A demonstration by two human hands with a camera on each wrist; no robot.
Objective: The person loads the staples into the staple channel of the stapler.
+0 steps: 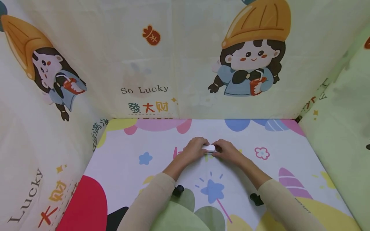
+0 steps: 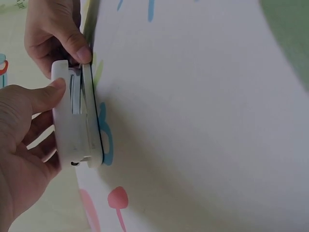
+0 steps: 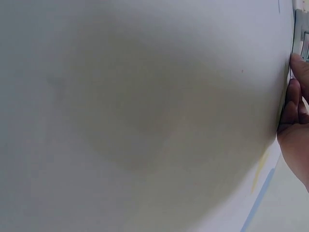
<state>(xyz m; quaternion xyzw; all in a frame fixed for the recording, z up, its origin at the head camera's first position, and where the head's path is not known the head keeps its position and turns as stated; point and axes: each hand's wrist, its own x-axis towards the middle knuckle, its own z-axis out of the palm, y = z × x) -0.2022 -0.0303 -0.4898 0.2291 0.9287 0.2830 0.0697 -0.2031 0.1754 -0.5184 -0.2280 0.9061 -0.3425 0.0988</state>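
Observation:
A white stapler rests on the patterned tabletop, between both hands. My left hand grips its body from the left; in the left wrist view the thumb lies across the upper arm of the stapler and the fingers curl behind it. From the other end, my right hand pinches the tip of the base, thumb on top, as the left wrist view shows. A gap with a metal strip is visible between upper arm and base. The right wrist view catches only part of the right hand at its edge.
The tabletop has printed stars, flowers and coloured shapes. Printed cloth walls rise behind it and on both sides. Black wrist-worn pieces show beside the sleeves.

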